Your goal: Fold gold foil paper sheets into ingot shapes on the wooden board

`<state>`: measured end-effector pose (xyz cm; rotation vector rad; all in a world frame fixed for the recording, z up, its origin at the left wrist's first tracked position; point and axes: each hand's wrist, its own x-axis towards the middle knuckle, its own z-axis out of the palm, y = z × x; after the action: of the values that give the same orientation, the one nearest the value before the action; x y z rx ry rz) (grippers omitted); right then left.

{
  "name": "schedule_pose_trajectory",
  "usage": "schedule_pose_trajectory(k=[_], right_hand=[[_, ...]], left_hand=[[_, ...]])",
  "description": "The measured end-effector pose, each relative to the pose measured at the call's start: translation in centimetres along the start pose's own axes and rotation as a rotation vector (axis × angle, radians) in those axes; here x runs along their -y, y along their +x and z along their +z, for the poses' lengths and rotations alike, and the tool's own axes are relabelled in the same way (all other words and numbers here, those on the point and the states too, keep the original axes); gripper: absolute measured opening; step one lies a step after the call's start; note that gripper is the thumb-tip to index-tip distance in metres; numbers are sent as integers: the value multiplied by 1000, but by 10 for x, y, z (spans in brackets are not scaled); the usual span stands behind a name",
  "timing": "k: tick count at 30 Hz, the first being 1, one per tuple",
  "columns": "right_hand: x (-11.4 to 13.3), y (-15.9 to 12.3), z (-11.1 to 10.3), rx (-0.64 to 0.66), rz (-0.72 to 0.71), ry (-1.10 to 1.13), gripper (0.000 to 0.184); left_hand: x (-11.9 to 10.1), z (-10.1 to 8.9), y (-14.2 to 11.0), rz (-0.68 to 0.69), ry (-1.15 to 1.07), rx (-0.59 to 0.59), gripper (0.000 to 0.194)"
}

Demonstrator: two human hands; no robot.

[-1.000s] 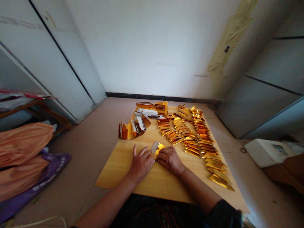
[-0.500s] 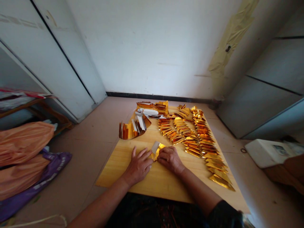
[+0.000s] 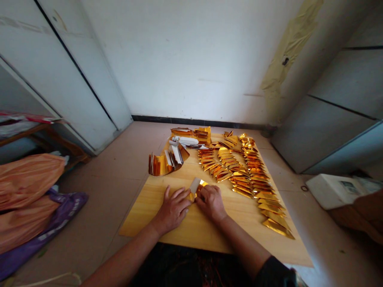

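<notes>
A small sheet of gold foil paper (image 3: 195,185) with a pale side showing is on the wooden board in front of me. At its left edge, the thumb and index finger of my left hand (image 3: 172,209) hold it, while the other fingers spread over the board. My right hand (image 3: 211,201) curls over the right side, its fingers closed on the foil and hiding part of it. Rows of folded gold paper pieces (image 3: 229,159) fan out beyond my right hand. A longer column of folded gold pieces (image 3: 260,179) runs along the board's right side.
Curved gold sheets with white paper strips (image 3: 167,161) stand at the board's left edge; more gold and white paper (image 3: 188,137) is behind. Orange and purple bags (image 3: 32,199) lie at left. A white box (image 3: 335,191) is on the right, and a wall (image 3: 191,59) rises behind.
My right hand has turned, its fingers curling further over the foil paper and its wrist shifting left. My left hand has moved slightly left but stays at the paper's edge.
</notes>
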<state>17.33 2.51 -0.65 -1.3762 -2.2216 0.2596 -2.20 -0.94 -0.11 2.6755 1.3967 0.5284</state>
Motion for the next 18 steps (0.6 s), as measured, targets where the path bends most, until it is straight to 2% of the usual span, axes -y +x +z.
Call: schedule_pose_trajectory(k=[8, 13, 18], right_hand=[[2, -1, -2, 41, -22, -90, 12], [2, 0, 1, 25, -28, -143, 12], [2, 0, 4, 13, -34, -153, 13]], left_hand=[[-1, -2, -1, 26, 44, 11, 26], [-3, -6, -1, 48, 63, 33, 25], [-4, -7, -2, 48, 61, 49, 37]])
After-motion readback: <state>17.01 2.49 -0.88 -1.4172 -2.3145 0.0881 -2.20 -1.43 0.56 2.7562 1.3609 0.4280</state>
